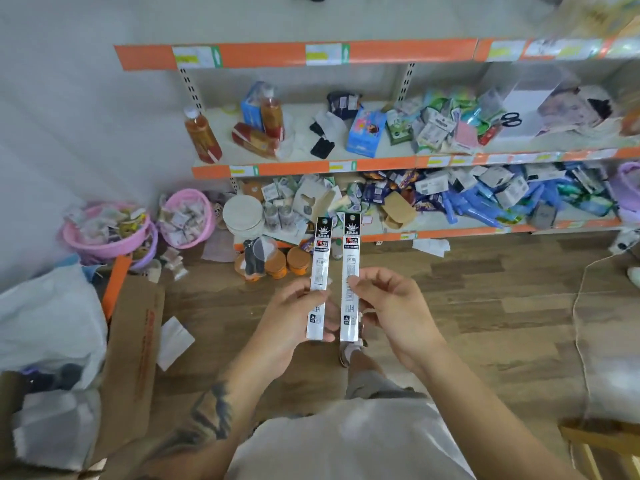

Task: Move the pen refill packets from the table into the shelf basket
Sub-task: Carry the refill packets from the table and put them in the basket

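A: Item one, what is the left hand (294, 317) holding?
B: One pen refill packet (319, 278), long and silver with a black header, standing upright; the fingers are curling round its lower half, thumb pressing on the front.
A: Item two?
B: The right hand (391, 306) is pinching a second refill packet (349, 278) at its middle between thumb and fingertips. It is standing just beside the first packet, to its right, parallel, edges near but apart.
A: Where are both sitting relative to the shelf unit (301, 55)?
B: In front of its lowest tier, above the wooden floor (485, 306).
A: Baskets?
B: Two pink baskets (187, 220) are sitting left of the shelf unit, both holding small wrapped goods.
A: Anything else?
B: Two bottles of amber drink (202, 136) are standing on the middle tier.
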`<action>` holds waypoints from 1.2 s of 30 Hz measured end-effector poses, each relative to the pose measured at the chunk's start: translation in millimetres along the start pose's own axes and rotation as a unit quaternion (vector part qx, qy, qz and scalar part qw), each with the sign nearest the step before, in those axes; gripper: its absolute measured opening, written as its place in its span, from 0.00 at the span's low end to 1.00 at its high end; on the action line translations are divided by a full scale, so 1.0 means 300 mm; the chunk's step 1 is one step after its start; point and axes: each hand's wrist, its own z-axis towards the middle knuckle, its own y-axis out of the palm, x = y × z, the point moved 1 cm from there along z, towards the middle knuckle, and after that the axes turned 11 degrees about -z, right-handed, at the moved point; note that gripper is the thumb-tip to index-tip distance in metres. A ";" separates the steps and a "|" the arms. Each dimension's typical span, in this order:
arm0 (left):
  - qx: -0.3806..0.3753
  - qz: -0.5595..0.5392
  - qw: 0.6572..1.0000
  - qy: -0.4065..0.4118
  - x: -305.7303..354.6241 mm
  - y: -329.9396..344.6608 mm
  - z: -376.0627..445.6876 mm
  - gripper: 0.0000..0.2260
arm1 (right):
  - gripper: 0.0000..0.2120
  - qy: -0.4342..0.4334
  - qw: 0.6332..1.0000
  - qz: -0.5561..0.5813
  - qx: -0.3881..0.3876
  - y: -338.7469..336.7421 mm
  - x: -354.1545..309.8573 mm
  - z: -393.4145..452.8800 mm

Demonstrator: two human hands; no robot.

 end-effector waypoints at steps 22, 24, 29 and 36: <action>-0.147 -0.176 0.906 0.354 1.087 0.727 0.319 0.15 | 0.06 -0.490 0.863 0.046 0.119 -0.243 -1.193 0.503; -0.152 -0.174 0.902 0.365 1.158 0.719 0.329 0.13 | 0.07 -0.518 0.845 0.039 0.130 -0.210 -1.264 0.526; -0.172 -0.137 0.885 0.411 1.338 0.669 0.350 0.12 | 0.05 -0.569 0.805 -0.007 0.171 -0.106 -1.415 0.567; -0.158 -0.085 0.859 0.479 1.584 0.588 0.386 0.09 | 0.05 -0.605 0.774 -0.044 0.181 -0.025 -1.595 0.595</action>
